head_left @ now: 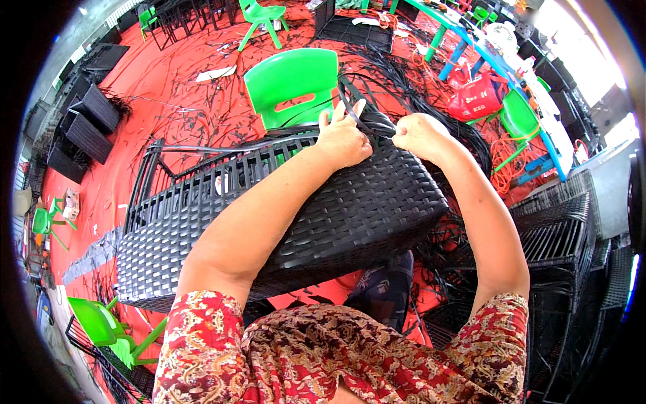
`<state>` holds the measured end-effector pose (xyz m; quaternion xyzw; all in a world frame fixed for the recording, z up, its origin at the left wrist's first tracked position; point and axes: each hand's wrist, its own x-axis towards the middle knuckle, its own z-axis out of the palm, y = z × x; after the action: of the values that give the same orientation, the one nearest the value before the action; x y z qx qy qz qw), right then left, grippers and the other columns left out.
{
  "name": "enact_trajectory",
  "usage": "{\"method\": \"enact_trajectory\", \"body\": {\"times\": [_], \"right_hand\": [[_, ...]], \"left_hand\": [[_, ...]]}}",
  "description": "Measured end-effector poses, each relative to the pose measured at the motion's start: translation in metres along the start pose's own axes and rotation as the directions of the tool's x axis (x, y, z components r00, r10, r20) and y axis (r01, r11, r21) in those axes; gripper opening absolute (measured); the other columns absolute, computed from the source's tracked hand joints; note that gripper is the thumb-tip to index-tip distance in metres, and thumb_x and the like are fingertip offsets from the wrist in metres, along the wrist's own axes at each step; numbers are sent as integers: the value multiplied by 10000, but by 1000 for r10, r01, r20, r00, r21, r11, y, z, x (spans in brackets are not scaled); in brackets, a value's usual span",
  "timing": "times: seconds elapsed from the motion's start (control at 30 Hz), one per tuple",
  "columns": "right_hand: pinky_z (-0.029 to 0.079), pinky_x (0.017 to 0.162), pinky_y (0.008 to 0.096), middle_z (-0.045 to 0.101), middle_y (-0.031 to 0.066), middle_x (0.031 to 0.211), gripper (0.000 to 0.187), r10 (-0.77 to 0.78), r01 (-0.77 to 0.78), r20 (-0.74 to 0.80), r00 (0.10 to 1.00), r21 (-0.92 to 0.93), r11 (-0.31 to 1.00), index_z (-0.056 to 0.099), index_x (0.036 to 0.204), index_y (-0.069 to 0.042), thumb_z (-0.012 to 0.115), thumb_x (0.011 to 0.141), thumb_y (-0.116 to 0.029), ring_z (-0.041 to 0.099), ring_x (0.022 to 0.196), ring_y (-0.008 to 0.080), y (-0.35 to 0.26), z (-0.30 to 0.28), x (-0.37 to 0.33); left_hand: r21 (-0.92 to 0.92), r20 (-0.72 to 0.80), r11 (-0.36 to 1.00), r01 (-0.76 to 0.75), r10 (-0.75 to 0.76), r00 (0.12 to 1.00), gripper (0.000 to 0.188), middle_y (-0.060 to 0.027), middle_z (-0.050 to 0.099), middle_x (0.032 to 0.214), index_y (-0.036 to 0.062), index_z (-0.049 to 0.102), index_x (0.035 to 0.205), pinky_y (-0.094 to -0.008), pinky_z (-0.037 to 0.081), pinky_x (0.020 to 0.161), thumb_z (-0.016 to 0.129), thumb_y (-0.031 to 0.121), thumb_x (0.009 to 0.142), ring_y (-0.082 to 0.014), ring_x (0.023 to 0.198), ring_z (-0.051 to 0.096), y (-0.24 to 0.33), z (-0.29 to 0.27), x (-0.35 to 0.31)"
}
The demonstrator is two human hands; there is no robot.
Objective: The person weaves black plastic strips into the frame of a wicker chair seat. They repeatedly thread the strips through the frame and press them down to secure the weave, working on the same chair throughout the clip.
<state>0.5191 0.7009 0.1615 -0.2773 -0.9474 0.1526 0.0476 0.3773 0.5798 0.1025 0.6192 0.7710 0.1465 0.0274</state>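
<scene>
Over red flr (111, 188), wicker frame (363, 195), nr grn chair (291, 77)

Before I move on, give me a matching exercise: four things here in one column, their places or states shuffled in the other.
Things
1. Black woven wicker furniture piece
2. Red bag
3. Right hand
4. Nearest green plastic chair beyond the work

Places or states
A. Fingers curled, at the wicker's far edge
B. Slotted backrest facing the person
C. Across the middle of the picture
D. Left of the blue-edged table

Pairs: 1-C, 2-D, 3-A, 4-B
</scene>
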Motion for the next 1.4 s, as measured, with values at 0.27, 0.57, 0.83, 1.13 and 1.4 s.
{"method": "enact_trajectory", "body": {"times": [0.27,0.57,0.83,1.13,1.4], "right_hand": [[394,505,253,527,-1,610,158,20,-139,335,942,335,932,599,701,-48,639,769,-184,477,542,95,6,-1,19],[482,653,379,634,134,749,179,-152,144,-218,964,-54,988,652,758,-112,594,733,-279,620,703,316,-30,-7,-1],[430,510,315,555,77,589,251,-16,-71,181,983,465,883,587,670,-19,591,773,-248,501,514,145,-52,22,8],[477,664,372,615,173,686,262,38,-42,61,997,80,996,641,730,-1,635,702,-262,617,672,278,-58,26,18],[482,683,377,623,180,709,231,-24,13,79,997,142,990,648,717,-10,665,722,-240,626,687,292,-55,35,18]], "left_hand": [[-251,58,953,170,-161,985,249,-131,81,1498,346,690,964,-659,86,998,591,414,746,-374,1364,-2,-3,12,4],[-771,-51,630,97,-213,976,160,-81,551,1119,112,691,824,-402,302,962,684,213,699,-240,1172,385,-41,40,18],[-842,-125,540,-11,-175,977,91,-78,630,902,23,672,738,-341,323,948,669,113,743,-196,1191,357,-41,1,-24],[-101,-67,983,153,-160,985,199,-97,350,1378,235,712,824,-602,156,999,582,370,759,-298,1316,229,-36,-3,-40],[-256,180,939,231,-188,965,242,-81,102,1501,327,689,945,-634,22,1021,583,423,750,-328,1381,-1,-39,-9,-31]]}}
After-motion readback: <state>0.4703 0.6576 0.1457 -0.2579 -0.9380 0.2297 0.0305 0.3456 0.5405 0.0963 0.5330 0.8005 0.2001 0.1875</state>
